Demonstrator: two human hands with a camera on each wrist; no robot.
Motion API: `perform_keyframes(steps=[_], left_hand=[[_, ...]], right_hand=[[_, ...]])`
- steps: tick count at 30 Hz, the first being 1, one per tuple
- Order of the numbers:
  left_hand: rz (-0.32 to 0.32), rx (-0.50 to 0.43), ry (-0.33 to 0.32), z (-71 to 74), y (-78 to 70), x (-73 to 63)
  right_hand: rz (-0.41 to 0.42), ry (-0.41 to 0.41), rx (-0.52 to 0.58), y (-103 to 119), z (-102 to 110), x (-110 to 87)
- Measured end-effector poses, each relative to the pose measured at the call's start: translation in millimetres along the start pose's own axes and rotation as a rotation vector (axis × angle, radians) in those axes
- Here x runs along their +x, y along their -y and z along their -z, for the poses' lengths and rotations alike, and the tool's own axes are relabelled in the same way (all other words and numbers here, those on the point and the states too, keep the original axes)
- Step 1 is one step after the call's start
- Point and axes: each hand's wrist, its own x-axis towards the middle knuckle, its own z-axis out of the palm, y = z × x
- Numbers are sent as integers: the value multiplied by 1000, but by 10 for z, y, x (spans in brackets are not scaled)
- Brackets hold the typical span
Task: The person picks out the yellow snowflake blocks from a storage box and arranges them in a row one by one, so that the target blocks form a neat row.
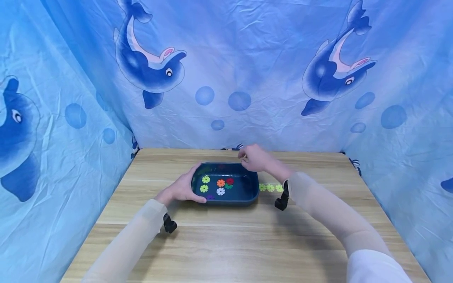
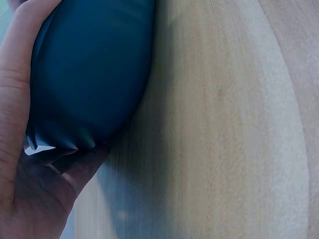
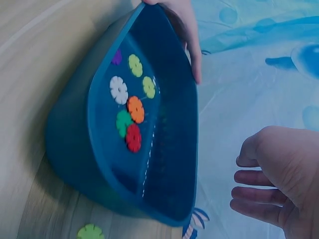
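Observation:
A dark blue plastic bin (image 1: 230, 203) stands on the wooden table. My left hand (image 1: 184, 186) grips its left end, thumb along the near rim and fingers behind the end wall. On the bin's floor lie small notched flower discs: two lime ones (image 3: 135, 65), a white one (image 3: 119, 90), an orange one (image 3: 135, 109), a green one (image 3: 123, 123), a red one (image 3: 133, 138) and a purple one (image 3: 116, 57). Over the far right corner hovers my right hand (image 1: 257, 158), fingers loosely bent, nothing between them in the right wrist view.
Beside the bin's right end, lime flower discs (image 1: 270, 188) lie in a row on the wooden table (image 1: 226, 247), partly beneath the right forearm. A blue dolphin-print curtain (image 1: 226, 70) hangs behind the table and along both sides. Each wrist wears a small black camera (image 1: 170, 224).

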Motion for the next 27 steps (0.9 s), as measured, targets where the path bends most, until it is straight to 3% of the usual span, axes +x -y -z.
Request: perform_keyframes(steps=[12,27], left_hand=[[2,9,-7,-14,-3,1],[-10,6,6,1,12,-6]], right_hand=[[38,31,-5,261,-145,268],[108,58,45,615,-539,582]])
